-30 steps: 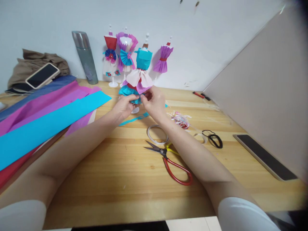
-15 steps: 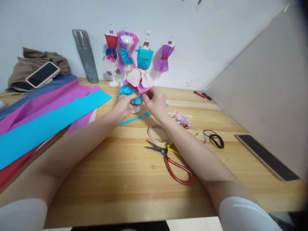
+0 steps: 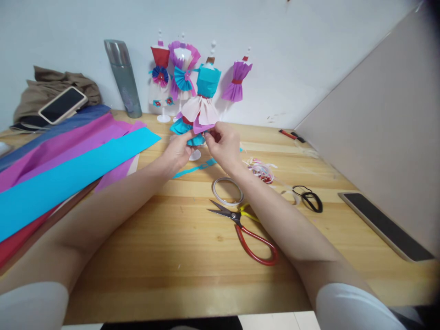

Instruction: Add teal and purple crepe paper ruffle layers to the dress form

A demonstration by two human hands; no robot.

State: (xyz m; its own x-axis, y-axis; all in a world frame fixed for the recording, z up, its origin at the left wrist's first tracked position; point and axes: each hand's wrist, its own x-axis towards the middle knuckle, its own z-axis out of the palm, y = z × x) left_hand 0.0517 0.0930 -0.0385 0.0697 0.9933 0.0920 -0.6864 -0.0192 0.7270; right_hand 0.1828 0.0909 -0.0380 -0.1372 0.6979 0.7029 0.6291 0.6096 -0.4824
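The desk (image 3: pixel 178 256) carries everything, and places here are given from the mannequin with the turquoise paper dress (image 3: pixel 202 103), which stands near the desk's far edge, in front of three other dressed mannequins (image 3: pixel 182 75).

To its left, long crepe paper sheets (image 3: pixel 68 165) are spread; they could be dragged or creased if the left forearm were swept sideways.

In front of it, the scissors (image 3: pixel 245 229) lie with blades parted, just beside the right forearm; a cut or a knock is judged possible should that arm be drawn back carelessly. A tape roll (image 3: pixel 227 191) lies between scissors and mannequin.

At the skirt's lower edge, the left hand (image 3: pixel 178 151) and right hand (image 3: pixel 223 146) are closed on the paper ruffle, fingers pinching it. The thin paper could be torn by too hard a pull, and the light stand (image 3: pixel 195 156) could be tipped backward into the mannequins behind.
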